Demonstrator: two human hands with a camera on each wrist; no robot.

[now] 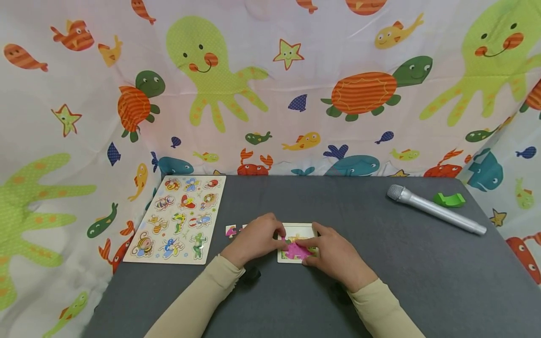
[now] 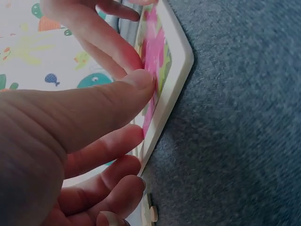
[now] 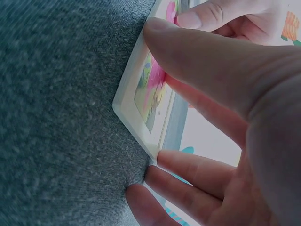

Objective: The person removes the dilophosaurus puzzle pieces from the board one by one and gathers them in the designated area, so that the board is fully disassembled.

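A small white-rimmed puzzle tray [image 1: 297, 226] lies on the table between both hands, with a mostly pink picture inside. At its left side my left hand [image 1: 257, 239] pinches a pink puzzle piece [image 2: 149, 101] between thumb and index finger, low over the tray. My right hand [image 1: 338, 253] holds the tray from the right, its thumb at the front rim and another finger at the far corner. Its index finger reaches onto the pink pieces [image 3: 154, 77]. The fingers partly hide the picture. Loose puzzle pieces [image 1: 230, 230] lie left of the tray, partly behind the left hand.
On the left lies a large insect-picture board [image 1: 175, 220]. A silver microphone [image 1: 437, 211] and a green curved block [image 1: 449, 200] lie at the far right. A patterned cloth [image 1: 270, 94] hangs behind the grey table [image 1: 380, 244].
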